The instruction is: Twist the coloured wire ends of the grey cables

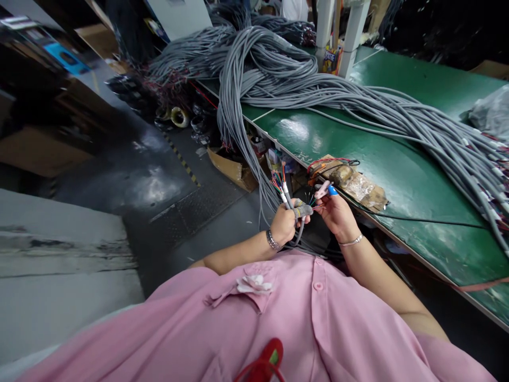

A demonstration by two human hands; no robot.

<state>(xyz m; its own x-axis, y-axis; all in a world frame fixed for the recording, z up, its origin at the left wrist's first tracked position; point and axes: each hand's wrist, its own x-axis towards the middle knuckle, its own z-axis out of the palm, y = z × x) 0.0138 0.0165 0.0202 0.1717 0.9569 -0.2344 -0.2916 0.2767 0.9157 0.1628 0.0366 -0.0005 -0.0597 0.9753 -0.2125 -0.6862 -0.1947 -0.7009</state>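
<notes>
My left hand (285, 224) is closed around several grey cables (289, 197), with a grey knitted cover on its thumb. Above that hand, the cables end in white sleeves and fanned-out coloured wires (278, 180). My right hand (337, 213) is just to the right, its fingertips pinched on thin wires (318, 206) that stick out from the left hand. One of its fingers has a blue cover and another a pale pink one. The wires between the hands are small, and the fingers partly hide them.
A thick bundle of grey cables (278, 87) runs across the green table (401, 170) and hangs over its near edge. A taped cardboard piece (360, 188) lies at that edge by my right hand. Below stands an open cardboard box (230, 168). A white cabinet (59, 254) is at left.
</notes>
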